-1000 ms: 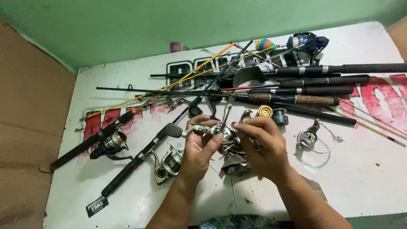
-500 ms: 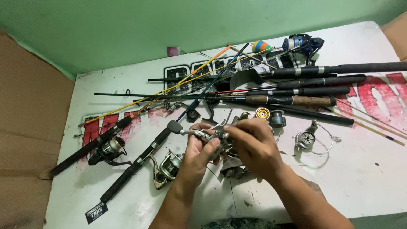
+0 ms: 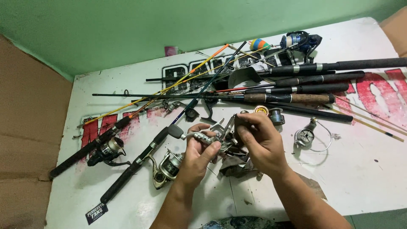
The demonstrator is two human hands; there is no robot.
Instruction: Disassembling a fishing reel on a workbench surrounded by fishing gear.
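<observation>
Looking down from the head view, both hands meet at the centre of the frame over a white board (image 3: 373, 178) strewn with fishing gear. The left hand (image 3: 197, 154) is clenched around the silver body of a reel (image 3: 214, 138), its crank and dark knob (image 3: 175, 131) sticking out to the left past the thumb. The right hand (image 3: 258, 142) pinches a small part at the top of that reel between thumb and fingertips; what exactly it grips is hidden by the fingers. The reel is held up clear of the board, just above a crumpled grey rag (image 3: 235, 165).

As for progress, the reel looks partly stripped: a gold spool (image 3: 260, 110) and a dark spool (image 3: 277, 115) lie loose just above the right hand, and a bare rotor with its wire bail (image 3: 307, 136) lies to the right, well apart from the hands. Whether these came off this reel cannot be told. The body is intact in hand, so the work seems midway, with the finer pieces yet to be dealt with.

Lower left, two rods lie slantwise, one with a black reel (image 3: 108, 150), one with a gold reel (image 3: 167, 167) near the left wrist. A bundle of dark rods (image 3: 305, 89) fills the upper right, and thin orange and yellow rods (image 3: 178, 82) cross the upper middle.
</observation>
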